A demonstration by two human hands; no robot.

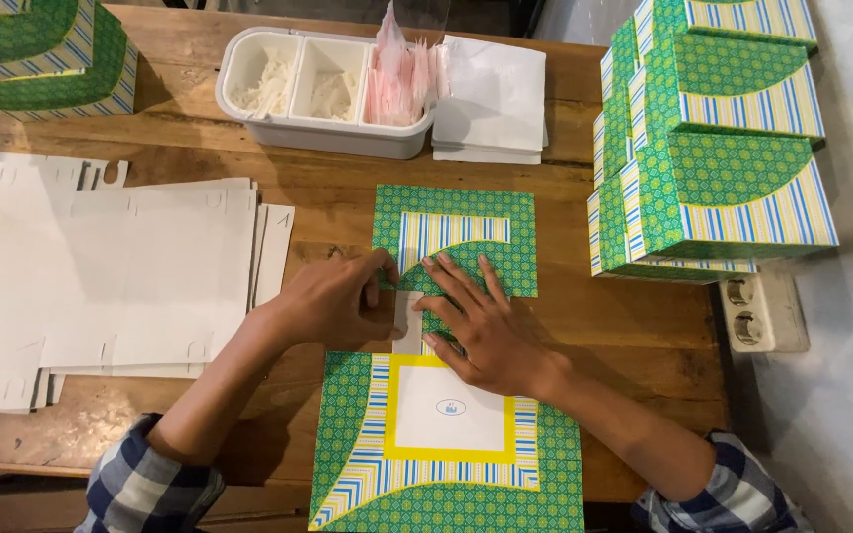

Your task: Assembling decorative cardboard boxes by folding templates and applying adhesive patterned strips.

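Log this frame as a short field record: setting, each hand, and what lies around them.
Setting: wooden table, seen from above
Left hand: pressing a fold on the flat green patterned box blank
Right hand: spread flat on the same blank
Left side: stack of white flat blanks
Right side: stack of folded green boxes
Back: white compartment tray, white napkins
Wall: power socket

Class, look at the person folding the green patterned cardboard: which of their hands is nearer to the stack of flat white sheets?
Left. The left hand presses the green cardboard just right of the white sheets; the right hand lies farther right, beyond the left hand.
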